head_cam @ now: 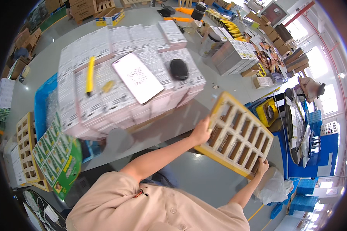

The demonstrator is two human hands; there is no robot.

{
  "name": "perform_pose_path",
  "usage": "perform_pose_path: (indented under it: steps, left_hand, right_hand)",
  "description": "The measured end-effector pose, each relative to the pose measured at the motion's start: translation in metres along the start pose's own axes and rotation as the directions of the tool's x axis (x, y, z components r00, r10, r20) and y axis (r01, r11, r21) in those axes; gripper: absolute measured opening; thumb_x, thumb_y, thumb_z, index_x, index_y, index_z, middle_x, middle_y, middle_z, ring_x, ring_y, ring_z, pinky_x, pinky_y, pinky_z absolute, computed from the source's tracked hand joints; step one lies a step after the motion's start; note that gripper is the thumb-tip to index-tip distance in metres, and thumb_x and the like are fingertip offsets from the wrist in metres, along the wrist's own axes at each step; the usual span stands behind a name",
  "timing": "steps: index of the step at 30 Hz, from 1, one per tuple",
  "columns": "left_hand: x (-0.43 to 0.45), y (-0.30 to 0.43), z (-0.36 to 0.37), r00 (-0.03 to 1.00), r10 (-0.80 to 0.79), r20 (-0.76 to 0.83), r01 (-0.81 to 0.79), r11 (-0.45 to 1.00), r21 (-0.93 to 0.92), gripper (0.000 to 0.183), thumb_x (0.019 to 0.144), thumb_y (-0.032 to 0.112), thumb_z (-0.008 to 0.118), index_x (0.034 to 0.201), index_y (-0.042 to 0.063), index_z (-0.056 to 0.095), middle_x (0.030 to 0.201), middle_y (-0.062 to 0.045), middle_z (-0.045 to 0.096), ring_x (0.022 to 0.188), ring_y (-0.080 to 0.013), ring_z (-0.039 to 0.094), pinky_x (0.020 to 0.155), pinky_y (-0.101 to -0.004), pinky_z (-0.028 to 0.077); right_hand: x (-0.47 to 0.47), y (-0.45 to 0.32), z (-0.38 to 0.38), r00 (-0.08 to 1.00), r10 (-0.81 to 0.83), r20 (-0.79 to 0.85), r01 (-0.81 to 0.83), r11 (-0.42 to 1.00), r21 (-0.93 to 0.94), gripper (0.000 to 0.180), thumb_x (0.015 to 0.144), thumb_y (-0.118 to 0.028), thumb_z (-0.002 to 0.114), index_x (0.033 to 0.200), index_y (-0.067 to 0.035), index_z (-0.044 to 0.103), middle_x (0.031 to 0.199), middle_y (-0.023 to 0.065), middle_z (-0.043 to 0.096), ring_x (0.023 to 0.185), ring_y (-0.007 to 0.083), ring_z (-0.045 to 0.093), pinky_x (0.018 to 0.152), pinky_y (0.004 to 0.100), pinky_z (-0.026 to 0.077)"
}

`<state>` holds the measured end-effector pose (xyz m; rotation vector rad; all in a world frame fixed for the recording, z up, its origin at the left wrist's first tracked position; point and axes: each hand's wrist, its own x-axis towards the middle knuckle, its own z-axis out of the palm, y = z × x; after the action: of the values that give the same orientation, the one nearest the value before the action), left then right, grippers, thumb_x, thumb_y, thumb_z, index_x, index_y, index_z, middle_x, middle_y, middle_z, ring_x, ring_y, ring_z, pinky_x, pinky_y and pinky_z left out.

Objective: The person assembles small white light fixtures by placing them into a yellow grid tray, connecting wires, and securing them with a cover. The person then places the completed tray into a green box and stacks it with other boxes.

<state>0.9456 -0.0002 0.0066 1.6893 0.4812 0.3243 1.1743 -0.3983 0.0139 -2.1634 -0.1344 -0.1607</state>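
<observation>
A yellow-edged tray (239,138) with two rows of rectangular slots is held up at a tilt, off to my right. My left hand (201,132) grips its near-left edge. At the lower right corner, my right hand (261,167) has hold of the rim. Through several slots I see the floor or darker surfaces behind. Left of the tray, bundled stacks of white printed cards or boxes (118,112) cover part of a grey table (173,119). On the stacks rest a smartphone (138,77) with a lit screen, a yellow utility knife (90,75) and a black rounded object (179,69).
A blue bin (45,98) holding clear plastic stands left, beside green printed sheets (57,158) and another slotted tray (29,147). To the right are a blue machine (309,156), a yellow bin (267,112), a plastic-covered stool (270,184) and a person (310,88).
</observation>
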Motion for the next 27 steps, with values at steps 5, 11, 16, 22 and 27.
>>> perform_pose_path:
  steps: [5,11,16,22,27]
  left_hand:
    - [0.025,-0.063,0.049,0.976,-0.189,-0.111,0.194,0.980,0.034,0.072,0.085,0.011,0.057,0.143,-0.010,0.020,0.122,-0.034,0.049,0.113,-0.0461,0.050,0.098,-0.0470,0.041]
    - [0.050,-0.075,0.052,0.933,-0.265,-0.243,0.284,0.957,0.049,0.082,0.084,0.023,0.064,0.144,-0.009,0.018,0.121,-0.033,0.050,0.110,-0.0457,0.051,0.095,-0.0464,0.043]
    - [0.092,-0.076,0.040,0.935,0.098,-0.341,0.030,0.936,0.350,0.079,0.074,0.028,0.069,0.135,-0.007,0.035,0.114,-0.029,0.052,0.104,-0.0433,0.050,0.089,-0.0453,0.045]
    - [0.057,-0.021,0.085,0.966,0.160,-0.203,-0.137,0.983,0.124,0.052,0.078,0.030,0.065,0.113,-0.004,0.050,0.112,-0.028,0.050,0.103,-0.0387,0.051,0.085,-0.0497,0.042]
    - [-0.041,0.008,0.001,0.880,0.283,0.382,-0.275,0.958,-0.075,0.029,0.087,0.024,0.057,0.093,-0.005,0.059,0.080,-0.024,0.060,0.079,-0.0385,0.060,0.072,-0.0458,0.044]
  right_hand:
    - [0.112,-0.010,0.048,0.972,-0.037,0.233,0.114,0.938,-0.328,0.025,0.070,-0.019,0.068,0.081,0.003,0.066,0.065,0.0021,0.060,0.061,0.0094,0.050,0.058,0.0283,0.042]
    - [0.216,-0.020,0.158,0.902,-0.077,0.425,0.282,0.850,-0.444,0.030,0.069,-0.026,0.067,0.082,0.002,0.066,0.064,0.0074,0.061,0.060,0.0160,0.055,0.060,0.0322,0.045]
    - [0.288,-0.022,0.243,0.803,-0.097,0.588,0.346,0.879,-0.327,0.046,0.070,-0.037,0.071,0.098,0.001,0.069,0.085,0.0156,0.070,0.080,0.0256,0.066,0.073,0.0378,0.050]
    - [0.311,-0.056,0.304,0.806,-0.136,0.576,0.427,0.807,-0.407,0.042,0.085,-0.032,0.066,0.106,0.004,0.067,0.107,0.0168,0.069,0.097,0.0264,0.065,0.081,0.0409,0.052]
    - [0.222,-0.166,0.278,0.761,-0.643,0.088,0.637,0.713,-0.294,0.041,0.090,-0.039,0.060,0.105,-0.002,0.069,0.106,0.0192,0.068,0.094,0.0262,0.066,0.081,0.0355,0.053]
